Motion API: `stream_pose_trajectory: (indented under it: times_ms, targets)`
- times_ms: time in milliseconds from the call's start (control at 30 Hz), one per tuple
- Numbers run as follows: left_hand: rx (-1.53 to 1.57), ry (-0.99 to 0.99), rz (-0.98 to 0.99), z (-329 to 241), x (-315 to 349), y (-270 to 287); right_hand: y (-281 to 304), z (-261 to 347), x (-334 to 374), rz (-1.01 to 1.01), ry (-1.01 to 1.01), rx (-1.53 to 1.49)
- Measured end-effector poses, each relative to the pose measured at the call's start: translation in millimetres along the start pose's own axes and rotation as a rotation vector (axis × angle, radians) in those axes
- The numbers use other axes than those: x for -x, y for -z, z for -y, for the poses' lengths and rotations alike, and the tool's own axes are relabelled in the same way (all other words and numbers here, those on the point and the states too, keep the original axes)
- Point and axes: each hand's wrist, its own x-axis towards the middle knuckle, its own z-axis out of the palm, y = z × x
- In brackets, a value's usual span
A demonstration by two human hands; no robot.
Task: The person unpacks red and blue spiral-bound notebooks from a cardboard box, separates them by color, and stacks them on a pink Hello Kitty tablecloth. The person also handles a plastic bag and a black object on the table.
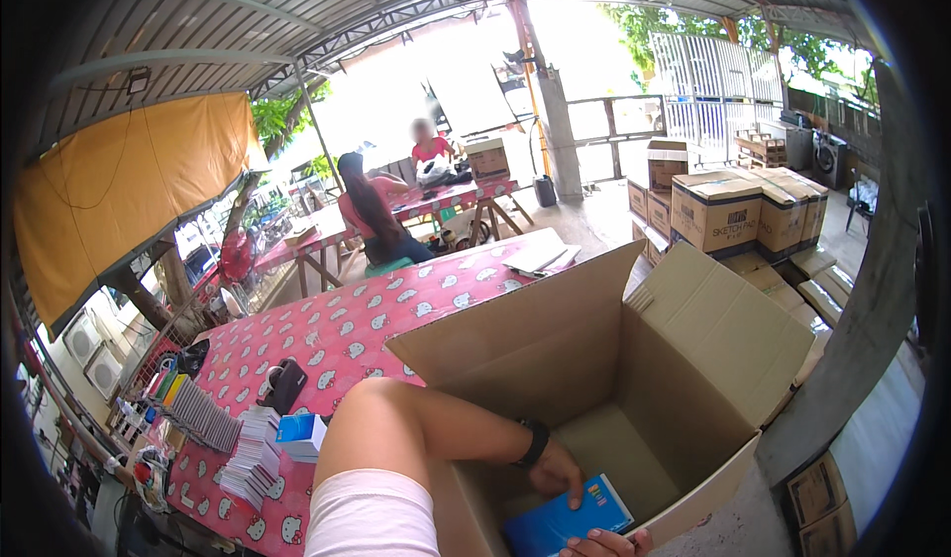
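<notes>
A large open cardboard box (684, 399) stands in front of me with its flaps up. My left hand (557, 471), a black band on its wrist, reaches down into it and grips a blue-covered pad (570, 517) near the pad's far edge. At the lower edge of the view, the fingers of my right hand (606, 544) curl at the pad's near side; the rest of that hand is out of view. The pad lies low in the box, blue cover up. Whether more pads lie beneath it is hidden.
To my left, a table with a pink patterned cover (337, 329) bears stacked pads (253, 458), a blue-topped stack (300, 436) and a black tape dispenser (284, 384). Closed cartons (718, 210) are piled at the right beside a slanting post (852, 329). Two people (371, 210) sit at a farther table.
</notes>
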Motion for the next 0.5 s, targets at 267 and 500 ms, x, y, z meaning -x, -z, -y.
stream_pose_trajectory:
  times_ms: [267,500]
  targets:
    - [0.083,-0.006,-0.223,3.5,-11.3,-28.5,1.7,4.3,6.4,0.023,-0.023,-0.01]
    - [-0.083,-0.08,-0.563,-44.9,50.7,-55.7,10.6,9.2,-4.7,0.094,-0.102,-0.067]
